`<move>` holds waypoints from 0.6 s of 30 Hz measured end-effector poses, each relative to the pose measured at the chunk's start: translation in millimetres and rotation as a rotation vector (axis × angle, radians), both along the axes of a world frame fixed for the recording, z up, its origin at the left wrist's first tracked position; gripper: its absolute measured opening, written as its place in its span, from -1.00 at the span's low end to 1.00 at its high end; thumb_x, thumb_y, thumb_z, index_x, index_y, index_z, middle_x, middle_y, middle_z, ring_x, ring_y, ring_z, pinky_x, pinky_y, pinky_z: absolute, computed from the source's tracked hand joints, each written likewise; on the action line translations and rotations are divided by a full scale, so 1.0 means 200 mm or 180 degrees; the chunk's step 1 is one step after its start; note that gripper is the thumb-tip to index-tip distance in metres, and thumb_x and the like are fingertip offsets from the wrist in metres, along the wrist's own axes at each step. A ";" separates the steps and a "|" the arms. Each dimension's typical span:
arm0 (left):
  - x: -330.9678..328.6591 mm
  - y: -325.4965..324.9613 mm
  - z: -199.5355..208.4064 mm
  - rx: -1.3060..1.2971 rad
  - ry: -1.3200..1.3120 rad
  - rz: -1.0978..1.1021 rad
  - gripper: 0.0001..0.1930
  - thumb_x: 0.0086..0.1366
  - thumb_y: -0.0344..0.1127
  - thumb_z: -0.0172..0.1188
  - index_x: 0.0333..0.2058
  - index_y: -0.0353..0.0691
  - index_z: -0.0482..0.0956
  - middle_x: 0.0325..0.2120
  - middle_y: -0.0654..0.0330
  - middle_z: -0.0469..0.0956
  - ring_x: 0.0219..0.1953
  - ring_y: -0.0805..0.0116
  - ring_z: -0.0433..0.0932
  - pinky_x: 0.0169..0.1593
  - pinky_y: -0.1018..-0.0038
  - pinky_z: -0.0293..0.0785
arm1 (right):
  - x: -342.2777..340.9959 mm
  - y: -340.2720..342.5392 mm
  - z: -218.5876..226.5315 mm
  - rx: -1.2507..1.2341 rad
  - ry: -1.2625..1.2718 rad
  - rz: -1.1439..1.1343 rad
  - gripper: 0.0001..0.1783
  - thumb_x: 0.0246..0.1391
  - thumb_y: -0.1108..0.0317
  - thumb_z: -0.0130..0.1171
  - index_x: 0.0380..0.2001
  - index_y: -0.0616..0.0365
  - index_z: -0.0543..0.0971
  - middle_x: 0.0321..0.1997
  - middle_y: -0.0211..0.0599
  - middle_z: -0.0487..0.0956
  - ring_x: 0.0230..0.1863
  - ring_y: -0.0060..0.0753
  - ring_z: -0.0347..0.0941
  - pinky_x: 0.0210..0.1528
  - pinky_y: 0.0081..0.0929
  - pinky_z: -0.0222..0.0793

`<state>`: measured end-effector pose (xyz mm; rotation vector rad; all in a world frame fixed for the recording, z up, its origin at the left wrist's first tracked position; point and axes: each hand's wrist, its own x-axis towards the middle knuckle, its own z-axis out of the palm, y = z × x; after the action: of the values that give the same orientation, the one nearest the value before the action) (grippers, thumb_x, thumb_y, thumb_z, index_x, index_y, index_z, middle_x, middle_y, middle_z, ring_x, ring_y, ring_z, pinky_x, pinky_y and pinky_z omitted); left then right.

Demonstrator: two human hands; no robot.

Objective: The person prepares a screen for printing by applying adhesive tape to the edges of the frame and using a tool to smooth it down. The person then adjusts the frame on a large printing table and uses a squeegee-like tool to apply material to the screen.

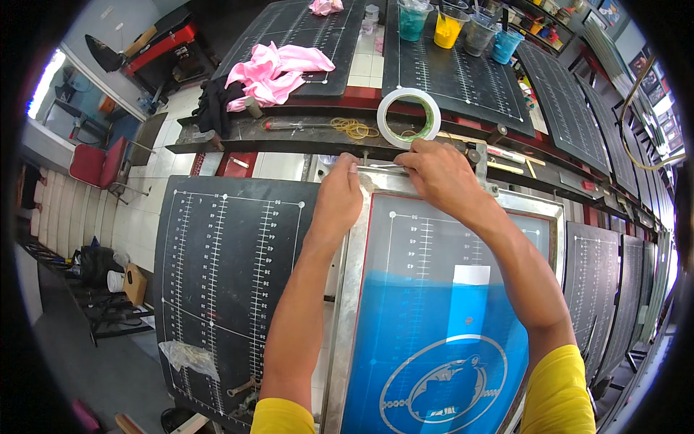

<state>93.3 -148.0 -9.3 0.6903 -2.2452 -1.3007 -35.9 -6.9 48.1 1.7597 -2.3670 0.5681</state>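
Both my hands are at the far edge of a metal-framed printing screen (348, 318) with blue mesh and an oval design. My right hand (441, 173) has its fingers pinched on the right end of a slim silvery bar (383, 167), perhaps a wrench. At that bar's left end my left hand (338, 195) is closed, thumb and fingertips together near the frame's corner; what they grip is hidden. Just beyond my right fingers, a roll of white tape (386, 134) lies on the dark metal rail.
Black ruled boards (238, 239) flank the screen, the left one bearing a plastic bag (189, 359) and a wrench (242, 388). Along the rail (311, 134) lie a screwdriver (289, 126) and rubber bands (354, 129). Farther back are pink cloth (278, 72) and ink cups (451, 27).
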 end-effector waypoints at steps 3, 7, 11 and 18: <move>0.00 0.01 0.01 -0.0188 -0.0061 0.0039 -0.80 0.39 -0.36 -0.18 -0.18 -0.32 0.40 -0.35 -0.14 0.49 -0.25 -0.09 0.49 -0.16 0.22 0.37 | 0.01 -0.02 -0.01 0.0004 -0.0125 -0.0019 -0.79 -0.08 0.50 0.07 -0.37 0.15 0.65 -0.42 -0.16 0.50 -0.34 -0.06 0.49 -0.23 -0.15 0.40; 0.00 0.01 0.02 -0.0055 -0.0097 0.0067 -0.82 0.37 -0.38 -0.17 -0.22 -0.35 0.38 -0.29 -0.18 0.49 -0.18 -0.23 0.46 -0.13 0.14 0.36 | 0.00 -0.04 -0.01 0.0081 -0.0039 0.0077 -0.81 -0.10 0.51 0.07 -0.39 0.16 0.64 -0.42 -0.15 0.49 -0.33 -0.07 0.49 -0.25 -0.16 0.41; 0.00 0.01 0.02 0.0084 -0.0091 0.0115 -0.81 0.37 -0.39 -0.17 -0.22 -0.36 0.40 -0.28 -0.18 0.50 -0.16 -0.23 0.46 -0.13 0.14 0.37 | 0.00 -0.07 0.06 0.0233 0.0139 0.0351 -0.85 -0.15 0.52 0.09 -0.46 0.21 0.62 -0.42 -0.13 0.50 -0.31 -0.07 0.49 -0.26 -0.18 0.41; -0.02 -0.01 -0.06 -0.0121 0.0051 0.0083 -0.73 0.40 -0.32 -0.18 -0.17 -0.36 0.46 -0.35 -0.09 0.53 -0.26 0.02 0.52 -0.16 0.28 0.38 | -0.04 -0.19 0.13 0.0579 0.0352 0.0872 -0.87 -0.10 0.51 0.10 -0.44 0.23 0.60 -0.42 -0.12 0.53 -0.30 -0.05 0.50 -0.25 -0.17 0.40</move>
<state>88.6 -149.2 -20.3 0.6907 -2.2349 -1.2437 -44.0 -44.1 75.1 2.1528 -2.1795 0.2831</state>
